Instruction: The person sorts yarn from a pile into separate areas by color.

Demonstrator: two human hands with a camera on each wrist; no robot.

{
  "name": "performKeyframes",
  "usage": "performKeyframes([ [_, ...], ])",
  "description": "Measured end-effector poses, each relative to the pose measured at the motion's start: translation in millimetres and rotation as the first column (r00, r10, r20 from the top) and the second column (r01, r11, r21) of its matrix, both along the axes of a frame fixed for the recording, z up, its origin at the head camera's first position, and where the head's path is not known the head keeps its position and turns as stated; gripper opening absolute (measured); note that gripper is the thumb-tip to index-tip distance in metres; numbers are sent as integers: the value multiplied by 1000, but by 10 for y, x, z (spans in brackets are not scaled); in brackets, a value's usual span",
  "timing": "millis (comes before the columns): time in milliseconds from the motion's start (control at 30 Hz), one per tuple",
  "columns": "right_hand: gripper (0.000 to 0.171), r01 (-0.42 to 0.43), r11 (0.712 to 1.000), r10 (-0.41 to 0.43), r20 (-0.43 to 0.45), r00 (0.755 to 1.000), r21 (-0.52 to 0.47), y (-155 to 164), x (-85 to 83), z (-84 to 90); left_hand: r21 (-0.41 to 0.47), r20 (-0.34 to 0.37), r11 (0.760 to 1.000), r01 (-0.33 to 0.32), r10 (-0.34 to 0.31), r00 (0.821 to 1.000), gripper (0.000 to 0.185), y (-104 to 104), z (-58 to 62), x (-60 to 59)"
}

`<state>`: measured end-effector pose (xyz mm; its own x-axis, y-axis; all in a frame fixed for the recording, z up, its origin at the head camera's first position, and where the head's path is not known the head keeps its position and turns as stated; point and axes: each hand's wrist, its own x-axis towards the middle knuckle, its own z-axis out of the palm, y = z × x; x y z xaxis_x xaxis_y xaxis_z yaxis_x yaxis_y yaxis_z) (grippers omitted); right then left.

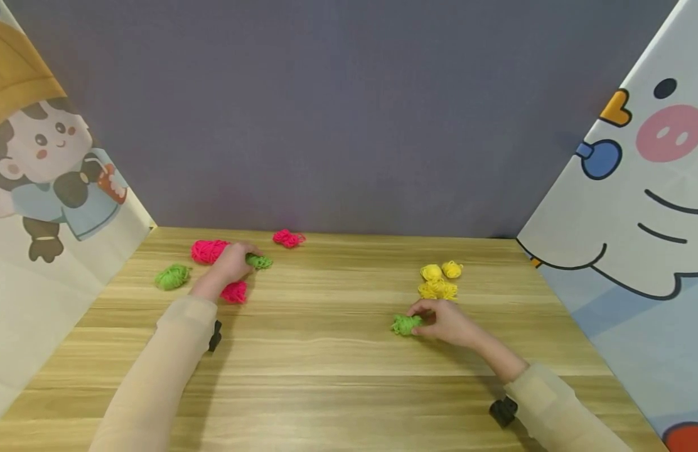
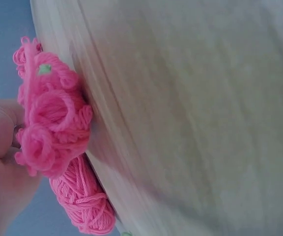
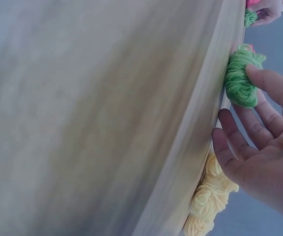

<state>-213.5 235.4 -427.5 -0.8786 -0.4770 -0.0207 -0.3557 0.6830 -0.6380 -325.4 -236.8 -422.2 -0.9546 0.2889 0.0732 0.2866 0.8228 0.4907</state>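
Note:
At the back left of the table, my left hand (image 1: 235, 262) pinches a small green yarn ball (image 1: 260, 261) with its fingertips. In the left wrist view a pink yarn bundle (image 2: 58, 118) blocks most of the fingers and that ball. My right hand (image 1: 449, 323) is right of centre, thumb and fingers around another green yarn ball (image 1: 405, 324). The right wrist view has the thumb on one side of this green ball (image 3: 241, 78) and fingers behind it, the lower fingers spread apart.
Pink yarn bundles lie beside the left hand (image 1: 209, 251), near its wrist (image 1: 234, 292) and farther back (image 1: 289, 238). Another green yarn ball (image 1: 172, 276) sits at far left. Yellow yarn balls (image 1: 437, 289) cluster behind the right hand. A grey panel (image 1: 338, 125) borders the wooden table (image 1: 304, 389).

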Motion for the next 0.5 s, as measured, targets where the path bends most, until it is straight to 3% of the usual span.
performKeyframes([
  [500, 26, 5, 1000, -5, -6, 1000, 8, 3, -20, -18, -24, 38, 1000, -13, 14, 999, 40, 8, 23, -34],
])
